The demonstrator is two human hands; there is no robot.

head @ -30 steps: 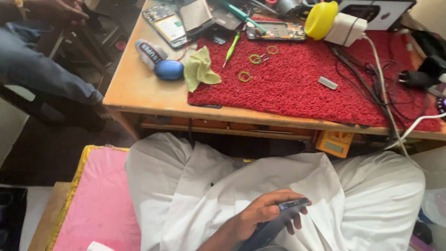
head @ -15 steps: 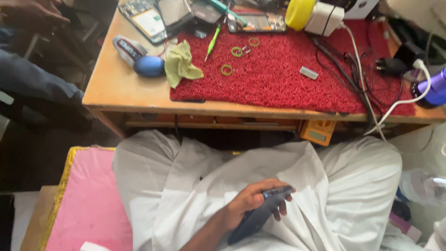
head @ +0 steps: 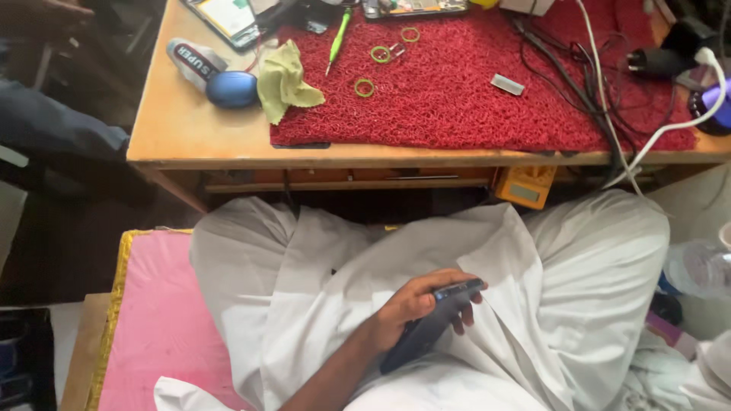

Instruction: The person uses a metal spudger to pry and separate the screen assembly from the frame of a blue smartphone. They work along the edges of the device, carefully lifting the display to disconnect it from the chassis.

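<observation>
Dark phone (head: pixel 430 323) lies gripped in the left hand (head: pixel 415 308), fingers curled round its edges, low over the person's lap on the white cloth (head: pixel 533 259). Only this one of the hands shows; the right is out of view. Beyond the knees stands a wooden table (head: pixel 175 129) with a red mat (head: pixel 472 106) on it. On the mat lie three green rings (head: pixel 365 87), a green-handled tool (head: pixel 338 38) and dark cables (head: pixel 579 76). A yellow-green rag (head: pixel 285 80) overlaps the mat's left edge, just beside a blue round object (head: pixel 231 89). A pink cushion (head: pixel 156 320) lies left of the lap.
</observation>
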